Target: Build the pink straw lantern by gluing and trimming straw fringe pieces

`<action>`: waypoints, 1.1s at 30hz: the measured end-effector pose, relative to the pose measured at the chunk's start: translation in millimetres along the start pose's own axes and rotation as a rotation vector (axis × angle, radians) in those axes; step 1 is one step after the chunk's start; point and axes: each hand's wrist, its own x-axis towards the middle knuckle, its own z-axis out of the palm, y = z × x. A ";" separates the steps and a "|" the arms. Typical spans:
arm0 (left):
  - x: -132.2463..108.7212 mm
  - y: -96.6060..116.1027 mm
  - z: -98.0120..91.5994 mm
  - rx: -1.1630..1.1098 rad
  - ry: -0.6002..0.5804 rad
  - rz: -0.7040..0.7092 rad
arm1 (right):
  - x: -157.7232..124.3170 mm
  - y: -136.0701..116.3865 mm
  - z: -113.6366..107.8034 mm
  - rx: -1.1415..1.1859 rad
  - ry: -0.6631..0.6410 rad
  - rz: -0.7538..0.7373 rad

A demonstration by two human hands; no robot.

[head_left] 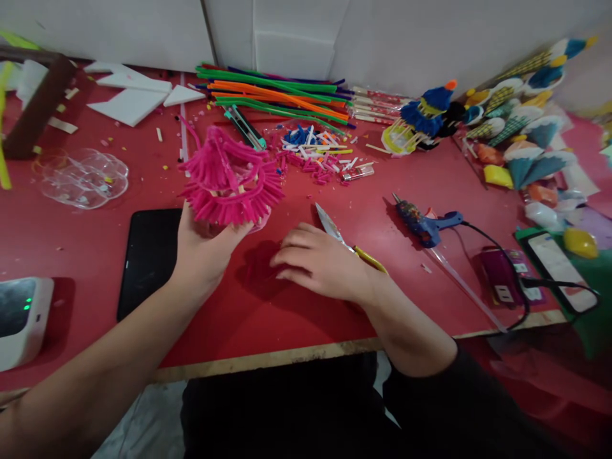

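A pink fringed figure [224, 166] is held up over the bench [287, 325] by the left hand [201, 245], whose fingers are closed around its underside; its fringe is thus left mostly uncovered, presumably to keep it from being crushed. The right hand [325, 261] is held loosely curled beside it, its fingers slightly parted, with nothing seen between them. Scissors [329, 224] are partly hidden by that hand, and a glue gun [421, 223] is set farther right, probably for easy reach. Pipe cleaners [282, 95] and cut scraps [315, 153] are kept toward the back. The red bench is littered with crumbs and is backed by a pale wall [406, 44].
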 end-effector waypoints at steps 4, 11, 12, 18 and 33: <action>-1.3 -2.0 -1.2 -0.047 -0.014 -0.031 | 2.7 -4.7 9.3 -0.121 -0.145 0.014; 1.2 -4.0 -3.7 -0.039 0.008 -0.059 | 2.7 -3.4 10.0 -0.174 -0.103 0.001; 1.3 -4.2 -3.9 -0.039 0.001 -0.064 | 2.2 -2.7 9.6 -0.138 -0.087 0.017; 1.8 -8.0 -6.8 -0.020 -0.035 -0.043 | -1.0 -0.1 6.3 -0.005 -0.007 0.035; 0.8 -5.3 -8.7 -0.037 -0.061 -0.071 | -0.7 -6.8 -3.1 0.326 0.314 0.233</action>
